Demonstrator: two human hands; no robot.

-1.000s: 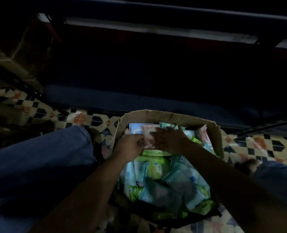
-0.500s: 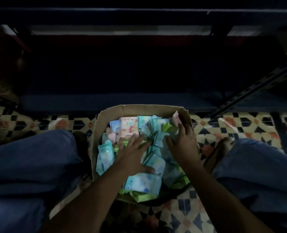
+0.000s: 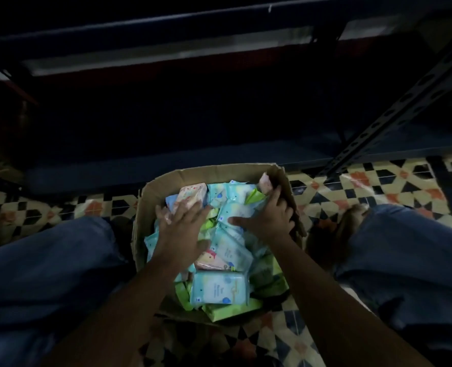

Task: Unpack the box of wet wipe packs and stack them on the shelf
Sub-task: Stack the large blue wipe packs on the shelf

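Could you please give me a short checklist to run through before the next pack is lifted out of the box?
1. Box open, packs reachable: ok.
2. Left hand on the packs: ok, fingers spread flat on the pile, gripping nothing.
3. Right hand has a pack: cannot tell; it lies on a light blue pack by the box's right wall.
4. Loose pack to take: ok, a blue pack lies flat at the near end.
5. Room on the bottom shelf: cannot tell, too dark.

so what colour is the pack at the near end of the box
Light blue with darker blue dots, seen in the head view: the pack lies flat atop the box pile.
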